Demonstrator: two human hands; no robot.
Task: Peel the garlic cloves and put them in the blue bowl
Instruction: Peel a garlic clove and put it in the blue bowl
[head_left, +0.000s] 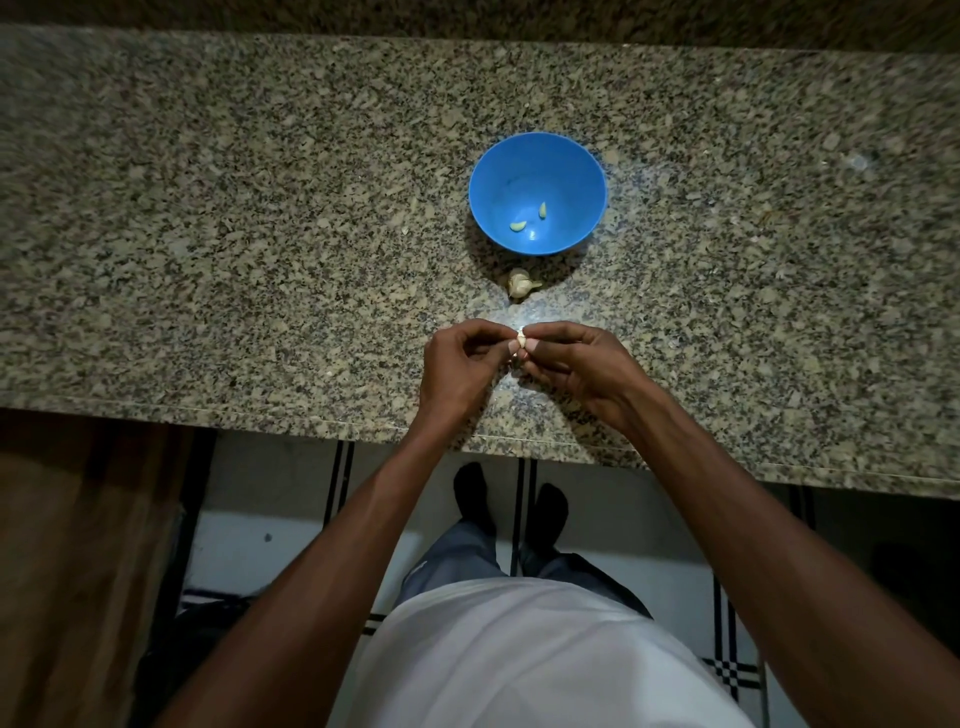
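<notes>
Pinching one small garlic clove (519, 344) between left hand (457, 364) and right hand (574, 366), fingertips of both curled onto it, just above the near edge of the granite counter (208, 234), a bit below frame center. Just past that, sat the rest of the garlic bulb (521, 283), unpeeled. Farther up, touching nothing, stood the blue bowl (498, 171) with two peeled cloves (518, 226) inside.

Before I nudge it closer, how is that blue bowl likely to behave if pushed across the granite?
The blue bowl looks like thin plastic holding only two peeled cloves, so it is probably light. The polished counter suggests it would slide easily. Its base seems narrower than its rim, so a high push might tip it; push low.
</notes>
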